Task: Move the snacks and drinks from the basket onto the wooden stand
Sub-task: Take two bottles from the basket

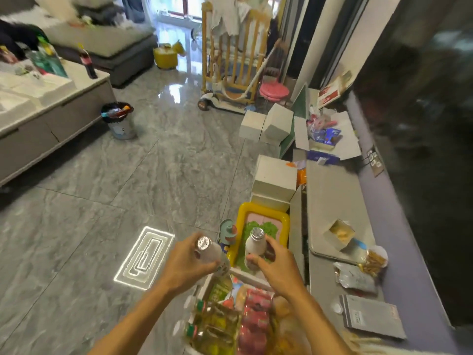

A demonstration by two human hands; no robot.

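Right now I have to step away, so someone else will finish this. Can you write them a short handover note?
Left hand: shut on a foil-capped bottle, held in the air.
Right hand: fingers around a second foil-capped bottle, upright over the yellow-rimmed tray.
Basket: still full of bottles and snack packets.
Done: unclear; no wooden stand can be made out for certain.
Left: place both bottles, then empty the basket.

L hand [189, 262] fingers curled shut in a grip, R hand [275, 262] fingers half-curled, both forearms extended fwd.
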